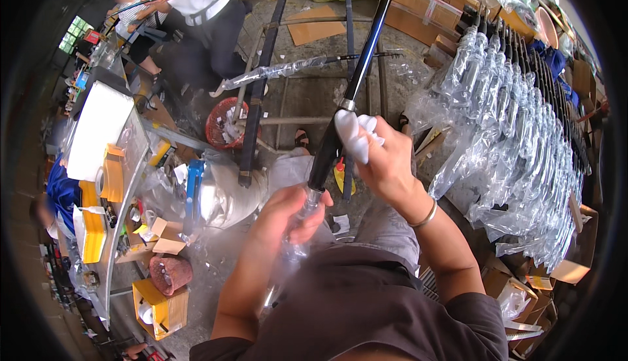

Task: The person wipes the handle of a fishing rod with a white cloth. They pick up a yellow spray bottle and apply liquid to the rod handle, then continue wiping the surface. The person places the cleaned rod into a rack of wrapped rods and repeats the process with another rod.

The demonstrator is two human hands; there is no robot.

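A dark fishing rod slants up and away in front of me, its grip toward my body and its glossy blue-black shaft at the top. My left hand is closed around the butt end, where a clear plastic sleeve bunches up below the fingers. A crumpled white cloth is pinched in my right hand and pressed against the rod just below its metal collar. Beyond, a plastic-wrapped rod lies across the dark padded bars of a metal rack.
Many plastic-sleeved rods lean in a row at right. A red basket with white scraps stands by the rack. Cardboard boxes sit at the back. At left are a cluttered table and a yellow box. Two people handle rods at back left.
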